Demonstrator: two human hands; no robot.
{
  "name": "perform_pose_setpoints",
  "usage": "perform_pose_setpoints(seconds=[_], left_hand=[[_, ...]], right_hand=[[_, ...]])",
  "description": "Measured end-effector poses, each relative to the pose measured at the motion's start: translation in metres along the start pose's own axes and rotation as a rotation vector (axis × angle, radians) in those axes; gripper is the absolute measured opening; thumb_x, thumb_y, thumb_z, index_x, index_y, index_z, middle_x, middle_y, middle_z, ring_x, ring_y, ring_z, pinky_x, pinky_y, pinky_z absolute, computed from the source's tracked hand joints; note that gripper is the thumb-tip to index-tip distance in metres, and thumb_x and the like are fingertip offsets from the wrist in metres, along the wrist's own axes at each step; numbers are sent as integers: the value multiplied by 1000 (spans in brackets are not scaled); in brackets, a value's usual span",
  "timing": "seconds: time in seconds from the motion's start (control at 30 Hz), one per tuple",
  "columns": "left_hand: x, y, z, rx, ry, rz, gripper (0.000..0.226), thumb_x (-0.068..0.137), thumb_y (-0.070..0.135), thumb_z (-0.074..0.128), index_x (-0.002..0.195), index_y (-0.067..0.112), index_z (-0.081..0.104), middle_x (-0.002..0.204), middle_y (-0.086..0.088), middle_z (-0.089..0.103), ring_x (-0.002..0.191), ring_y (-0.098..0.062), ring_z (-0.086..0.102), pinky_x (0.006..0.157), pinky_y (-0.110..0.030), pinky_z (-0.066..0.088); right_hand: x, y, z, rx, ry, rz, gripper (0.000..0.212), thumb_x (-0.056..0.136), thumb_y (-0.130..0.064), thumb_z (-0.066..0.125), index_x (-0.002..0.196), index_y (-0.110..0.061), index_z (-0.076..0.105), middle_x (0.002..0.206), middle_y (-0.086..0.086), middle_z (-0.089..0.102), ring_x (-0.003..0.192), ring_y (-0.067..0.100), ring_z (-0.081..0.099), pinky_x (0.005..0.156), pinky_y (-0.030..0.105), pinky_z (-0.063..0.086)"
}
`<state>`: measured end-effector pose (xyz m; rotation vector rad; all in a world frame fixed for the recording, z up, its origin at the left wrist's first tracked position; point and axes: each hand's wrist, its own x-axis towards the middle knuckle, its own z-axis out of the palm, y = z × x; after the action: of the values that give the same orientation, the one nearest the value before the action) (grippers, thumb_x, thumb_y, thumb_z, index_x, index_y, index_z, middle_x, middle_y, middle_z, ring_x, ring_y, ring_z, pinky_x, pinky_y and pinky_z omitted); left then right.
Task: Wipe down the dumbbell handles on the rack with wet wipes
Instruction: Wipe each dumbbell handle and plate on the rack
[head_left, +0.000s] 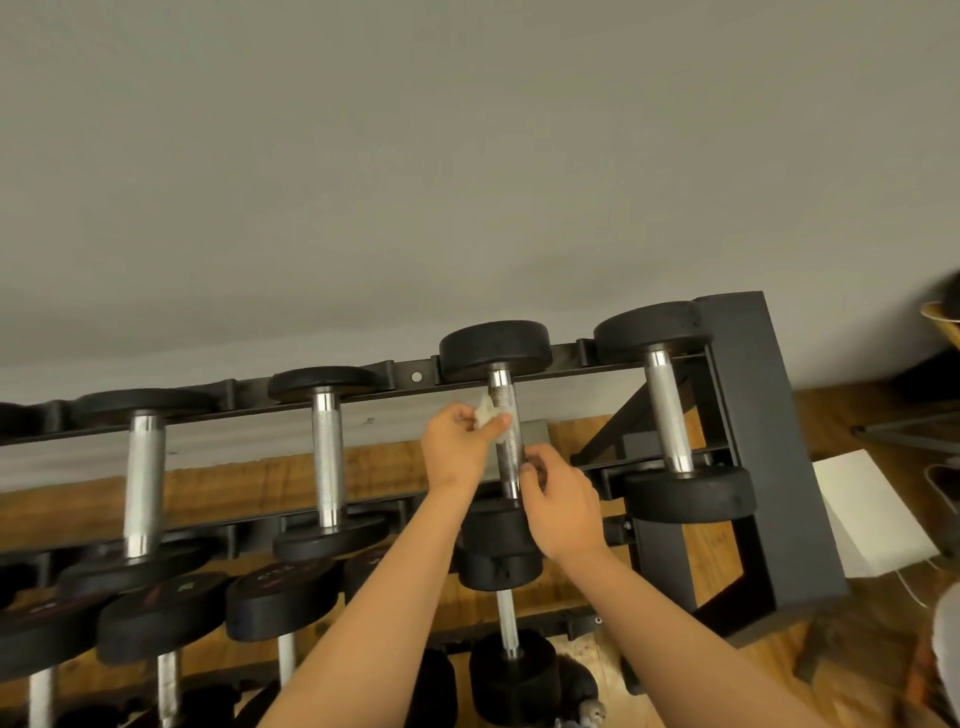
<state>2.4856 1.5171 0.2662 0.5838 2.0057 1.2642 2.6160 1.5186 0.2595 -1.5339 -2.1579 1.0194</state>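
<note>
A black dumbbell rack (748, 415) holds several black dumbbells with knurled steel handles on its top tier. My left hand (460, 444) pinches a crumpled white wet wipe (488, 413) against the upper part of one handle (506, 441), second from the right. My right hand (558, 506) grips the lower end of that same handle, fingers curled round it. The dumbbell's front head is partly hidden behind my right hand.
To the right sits another dumbbell (670, 410), to the left two more handles (326, 457) (143, 480). Lower tiers hold several larger dumbbells (280, 597). A grey wall stands behind the rack. A white box (872, 512) lies on the wooden floor at right.
</note>
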Motion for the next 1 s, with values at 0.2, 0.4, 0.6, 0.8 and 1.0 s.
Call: perform_pose_setpoints(seconds=[0.2, 0.4, 0.6, 0.8, 1.0], left_hand=[[7, 11, 2, -17, -63, -44, 27, 77, 24, 83, 89, 12, 61, 87, 6, 65, 80, -6, 61, 66, -15, 44], [-13, -11, -5, -43, -55, 21, 19, 80, 20, 80, 85, 11, 65, 83, 1, 69, 75, -6, 64, 68, -19, 47], [-15, -14, -12, 145, -186, -13, 26, 76, 28, 83, 83, 13, 64, 85, 2, 68, 77, -9, 63, 62, -15, 43], [-21, -23, -17, 258, -388, -66, 39, 67, 33, 89, 85, 20, 57, 93, -3, 69, 86, -18, 67, 80, -35, 57], [-24, -29, -23, 205, -337, -15, 32, 68, 24, 89, 76, 14, 59, 90, -4, 72, 84, -18, 69, 79, -40, 59]], right_hand=[[1, 2, 0, 5, -2, -13, 22, 99, -30, 44, 111, -21, 60, 79, -6, 65, 71, 15, 63, 69, 43, 54], [-2, 4, 1, 171, 88, -13, 35, 101, -32, 34, 126, -24, 58, 108, -11, 65, 106, 10, 57, 95, 37, 48], [-3, 4, 0, 269, 107, 49, 41, 103, -17, 34, 141, -28, 45, 120, -14, 58, 121, 13, 47, 105, 35, 38], [-2, 6, -2, 334, 72, 68, 38, 106, -21, 30, 139, -34, 43, 124, -7, 62, 111, 4, 54, 87, 16, 39], [-2, 6, -1, 345, 66, 94, 39, 106, -22, 30, 140, -35, 41, 124, -7, 63, 107, 6, 57, 93, 27, 45]])
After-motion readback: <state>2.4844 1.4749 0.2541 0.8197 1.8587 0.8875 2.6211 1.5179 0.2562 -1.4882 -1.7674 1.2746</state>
